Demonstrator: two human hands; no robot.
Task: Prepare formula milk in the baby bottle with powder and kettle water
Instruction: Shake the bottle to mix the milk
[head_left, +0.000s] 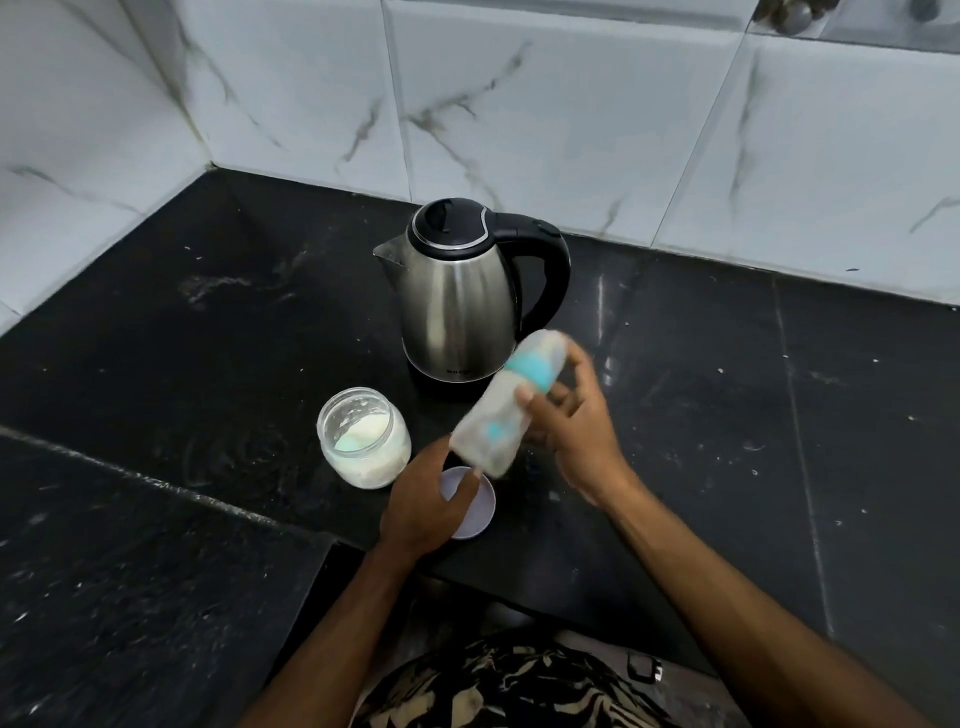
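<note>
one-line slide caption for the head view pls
Both hands hold a tilted, blurred baby bottle above the counter, beside an open powder jar and kettle.

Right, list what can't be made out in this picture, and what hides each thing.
- Baby bottle, head view: motion blur hides its contents, its markings and whether the cap is tight.
- Right hand: its grip lies behind the bottle.
- Left hand: covers part of the lilac lid; its contact with the bottle base is unclear.
- Kettle: lid shut, water level hidden.
- Powder jar: residue clouds the glass.
</note>
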